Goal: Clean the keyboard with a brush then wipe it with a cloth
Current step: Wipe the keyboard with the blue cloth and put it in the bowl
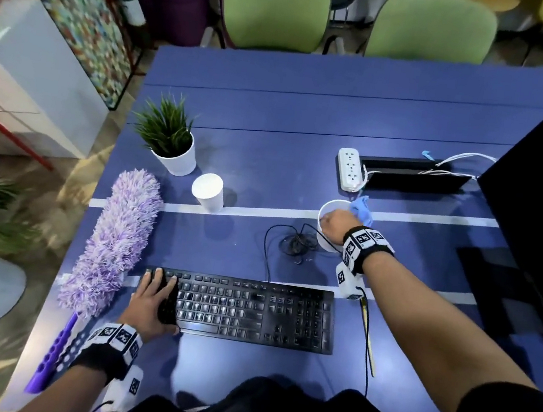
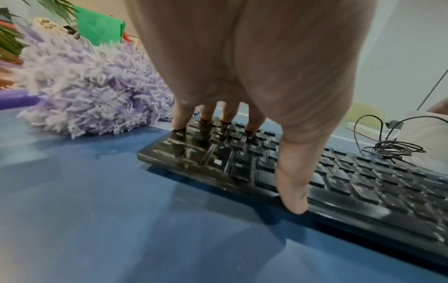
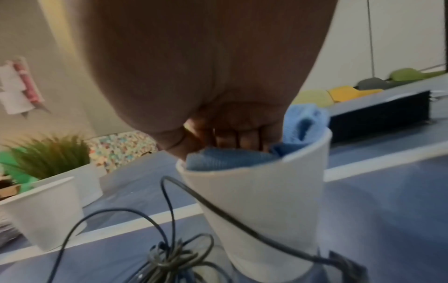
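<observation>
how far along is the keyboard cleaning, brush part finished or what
The brushing looks over, though that can't be confirmed: the purple duster lies on the table beside the keyboard, in neither hand. In hand now: the right hand reaches into a white cup holding the blue cloth, while the left hand rests on the keyboard's left end. Wiping is still left.

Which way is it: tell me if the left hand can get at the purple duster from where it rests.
Probably yes. The left hand rests on the keyboard's left end, and the purple duster lies right beside it on the table, with nothing between them.
</observation>
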Motion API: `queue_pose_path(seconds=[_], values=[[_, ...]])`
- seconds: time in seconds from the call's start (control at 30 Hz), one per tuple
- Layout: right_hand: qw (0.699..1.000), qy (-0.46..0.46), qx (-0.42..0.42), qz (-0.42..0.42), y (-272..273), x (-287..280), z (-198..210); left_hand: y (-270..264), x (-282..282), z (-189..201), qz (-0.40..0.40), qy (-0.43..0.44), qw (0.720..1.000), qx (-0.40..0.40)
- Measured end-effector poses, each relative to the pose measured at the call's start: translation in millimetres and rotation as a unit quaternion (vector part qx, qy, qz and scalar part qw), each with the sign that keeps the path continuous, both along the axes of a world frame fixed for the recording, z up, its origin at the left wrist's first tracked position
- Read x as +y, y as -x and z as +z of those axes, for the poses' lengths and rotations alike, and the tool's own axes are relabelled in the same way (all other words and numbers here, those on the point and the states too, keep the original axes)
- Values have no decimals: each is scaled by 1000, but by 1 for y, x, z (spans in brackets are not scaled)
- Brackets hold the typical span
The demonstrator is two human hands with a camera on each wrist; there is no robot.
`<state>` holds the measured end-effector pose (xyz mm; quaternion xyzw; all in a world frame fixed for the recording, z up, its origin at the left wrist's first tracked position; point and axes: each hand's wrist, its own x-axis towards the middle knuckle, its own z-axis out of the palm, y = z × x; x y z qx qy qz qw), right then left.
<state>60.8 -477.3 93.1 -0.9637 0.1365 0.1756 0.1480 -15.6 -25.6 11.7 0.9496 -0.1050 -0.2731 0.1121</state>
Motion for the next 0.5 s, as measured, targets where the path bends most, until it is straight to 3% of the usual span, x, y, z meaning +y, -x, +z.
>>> queue_pose_path(seconds=[0.07, 0.1, 0.2, 0.3, 0.4, 0.5], values=[[1000, -7, 20, 9, -2, -7, -3, 0, 1, -1, 6, 8, 1000, -2], [1000, 3, -11, -3, -2, -10, 0, 0, 2, -1, 9, 12, 1000, -3], [978, 69, -185, -63, 7, -24, 4, 2, 1, -2, 12, 18, 1000, -3], [971, 166, -141, -103, 16, -30, 11, 3, 2, -2, 16, 28, 999, -1], [972, 184, -102, -104, 19, -28, 6, 2, 4, -2, 18, 31, 999, -1], [973, 176, -116, -92, 18, -15, 4, 3, 4, -2, 17, 24, 1000, -1]])
